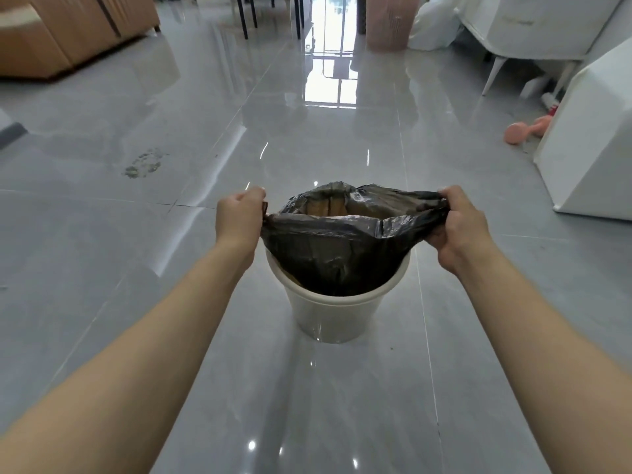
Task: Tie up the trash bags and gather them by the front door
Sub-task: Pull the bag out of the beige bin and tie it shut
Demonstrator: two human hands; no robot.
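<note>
Both forearms reach forward — the left hand [239, 213] and right hand [458, 222] each grip one side of the bag [335, 248], stretching its mouth crosswise above the bin [333, 313].

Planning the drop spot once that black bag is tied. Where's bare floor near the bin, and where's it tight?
Bare floor lies in front of the white bin, and on both sides of it. Tight on the right: white cabinet with a pink brush beside it. A dirty smudge marks the far left. Both hands grip the bag.
</note>
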